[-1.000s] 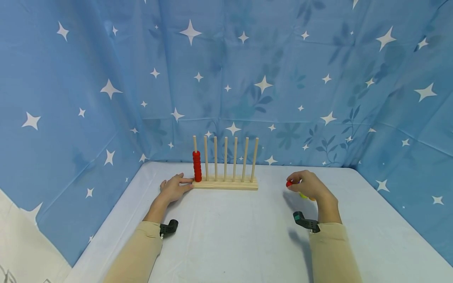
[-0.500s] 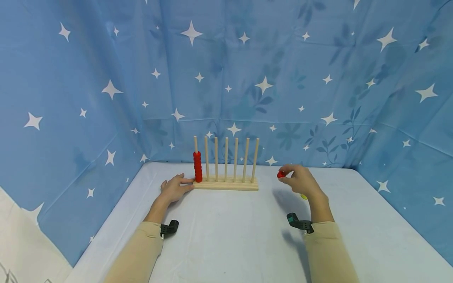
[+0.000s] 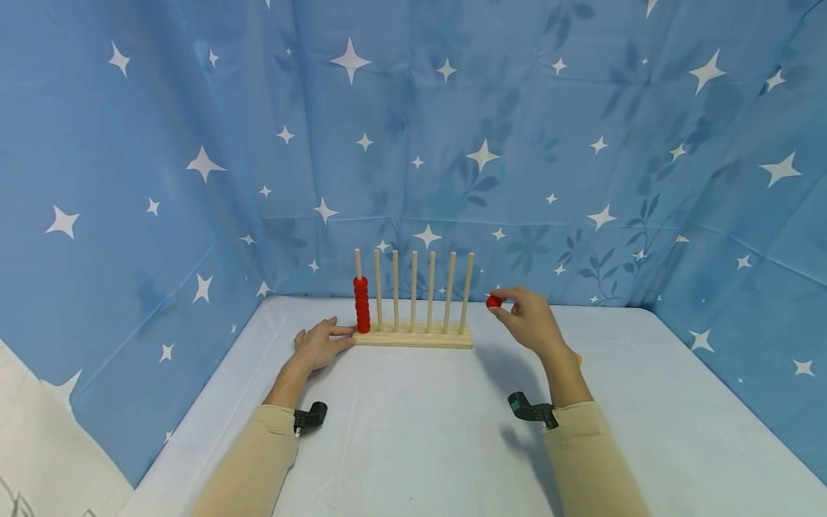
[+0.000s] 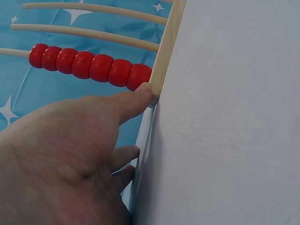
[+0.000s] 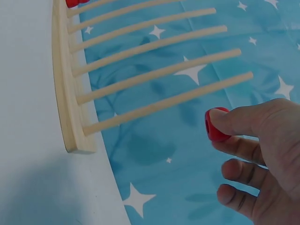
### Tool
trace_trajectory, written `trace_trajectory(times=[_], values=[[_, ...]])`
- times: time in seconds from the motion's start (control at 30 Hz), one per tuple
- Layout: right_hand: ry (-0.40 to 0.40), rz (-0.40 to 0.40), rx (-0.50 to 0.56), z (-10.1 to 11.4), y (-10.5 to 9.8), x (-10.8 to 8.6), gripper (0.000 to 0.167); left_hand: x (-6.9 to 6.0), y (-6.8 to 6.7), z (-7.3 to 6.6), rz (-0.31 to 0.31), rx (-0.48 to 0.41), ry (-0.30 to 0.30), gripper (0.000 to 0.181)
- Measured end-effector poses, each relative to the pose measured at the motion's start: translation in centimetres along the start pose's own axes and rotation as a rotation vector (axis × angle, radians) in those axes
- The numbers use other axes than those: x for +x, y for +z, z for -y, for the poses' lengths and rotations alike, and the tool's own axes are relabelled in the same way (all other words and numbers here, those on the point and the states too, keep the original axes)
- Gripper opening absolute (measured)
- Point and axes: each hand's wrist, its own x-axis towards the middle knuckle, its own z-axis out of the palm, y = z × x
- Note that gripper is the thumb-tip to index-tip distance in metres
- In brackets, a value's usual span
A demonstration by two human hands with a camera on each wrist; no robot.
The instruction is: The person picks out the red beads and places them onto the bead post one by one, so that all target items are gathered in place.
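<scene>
A wooden bead stand [image 3: 413,340] with a row of upright pegs stands at the far side of the table. Stacked red beads [image 3: 362,305] fill most of its leftmost peg; the other pegs are bare. My left hand [image 3: 316,347] holds the left end of the base, its thumb [image 4: 133,101] pressed near the lowest bead. To the right of the stand, my right hand [image 3: 533,324] pinches one red bead [image 5: 216,132] between thumb and index finger, raised above the table. The bead's hole shows in the right wrist view, and it is apart from the nearest peg [image 5: 187,96].
An orange piece [image 3: 579,359] shows partly behind my right wrist on the white table [image 3: 413,431]. A blue curtain [image 3: 413,143] with white stars hangs behind the table and along both sides.
My right hand has lifted the red bead and carried it left and away from me, toward the stand. A yellow piece is now hidden behind that arm. My left hand stays put.
</scene>
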Motion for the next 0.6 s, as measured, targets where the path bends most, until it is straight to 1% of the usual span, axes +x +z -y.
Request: trace_trajectory(times=[0.13,0.4,0.6], values=[[-0.027,-0.028,-0.006,0.8,0.6,0.2,0.032,-0.1,0.0,-0.2,-0.001,-0.002,0.000,0.040],[-0.073,-0.036,0.023,2.7,1.4,0.5,0.028,-0.1,0.0,-0.3,0.003,0.002,-0.002,0.041],[-0.080,-0.048,0.008,3.4,1.7,0.6,0.026,0.0,-0.1,-0.1,0.008,-0.012,-0.005,0.039]])
